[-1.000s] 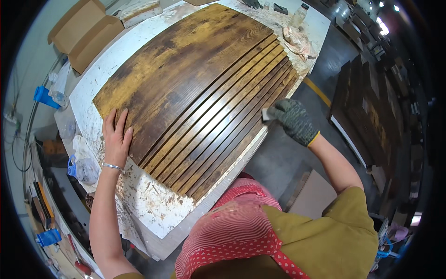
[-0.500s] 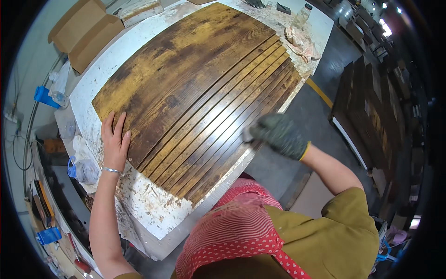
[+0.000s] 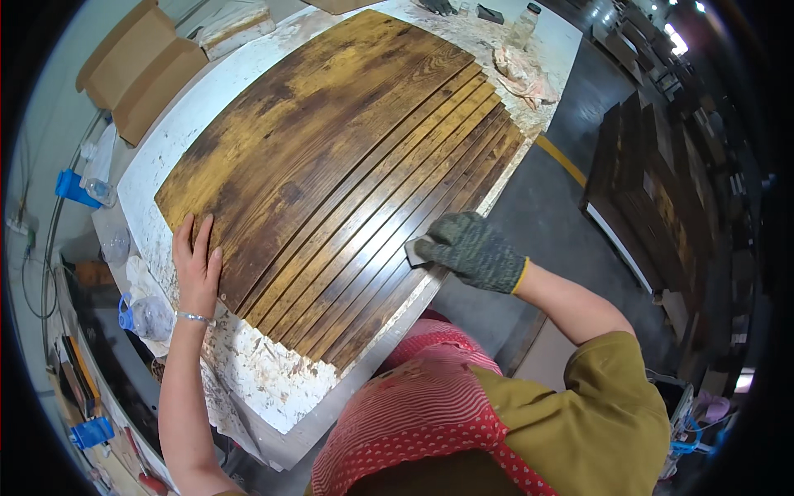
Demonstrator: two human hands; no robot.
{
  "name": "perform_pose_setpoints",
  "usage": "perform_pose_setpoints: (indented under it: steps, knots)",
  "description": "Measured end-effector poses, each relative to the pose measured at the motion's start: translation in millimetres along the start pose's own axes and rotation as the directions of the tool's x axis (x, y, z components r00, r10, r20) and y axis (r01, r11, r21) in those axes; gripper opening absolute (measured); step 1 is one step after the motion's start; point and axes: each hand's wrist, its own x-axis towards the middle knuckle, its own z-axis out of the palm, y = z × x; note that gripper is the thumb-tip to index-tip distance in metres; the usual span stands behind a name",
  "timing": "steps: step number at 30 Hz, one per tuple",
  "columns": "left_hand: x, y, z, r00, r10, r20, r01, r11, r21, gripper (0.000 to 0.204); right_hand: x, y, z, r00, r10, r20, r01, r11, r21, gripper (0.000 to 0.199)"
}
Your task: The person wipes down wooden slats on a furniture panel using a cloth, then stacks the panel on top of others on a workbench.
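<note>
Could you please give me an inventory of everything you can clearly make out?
Table: one, white, flecked, centre
Wooden boards: several, mottled brown, overlapping on table
Block: one, pale, at near boards
Jar: one, clear, dark-lidded, table's far right
Cloth: one, pale pink, near jar
Cardboard box: one, brown, upper left
Container: one, blue, far left
Jug: one, clear, blue-handled, left
Stacked panels: several, dark brown, right
Apron: one, red-and-white, lower centre
Left hand: one, bare, on boards' left end
Right hand: one, dark-gloved, gripping block
</note>
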Motion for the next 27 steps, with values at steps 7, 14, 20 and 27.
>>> perform_pose_setpoints:
  steps: [7,14,20,27]
  knots:
    - [-2.4,2.3,-1.7,1.000,-0.009,0.002,0.009,1.000,-0.002,0.044,-61.3,100.2,-3.3,0.838,0.492,-0.234,-0.536,0.823,-0.189,0.030]
    - [-1.1,0.7,2.2,0.999,-0.004,-0.037,0.003,1.000,-0.025,0.044,-49.1,42.1,24.8,0.708,0.622,-0.334,-0.609,0.777,0.158,0.035]
    - [-3.0,-1.5,4.3,0.999,-0.007,-0.046,0.006,1.000,-0.022,0.043,-19.9,-42.5,52.5,0.914,0.263,-0.308,-0.317,0.938,-0.142,0.035]
    - [-4.7,-1.1,3.0,0.998,-0.008,-0.060,0.007,1.000,-0.018,0.043,-18.6,-28.9,33.9,0.961,0.151,-0.233,-0.159,0.987,-0.017,0.031]
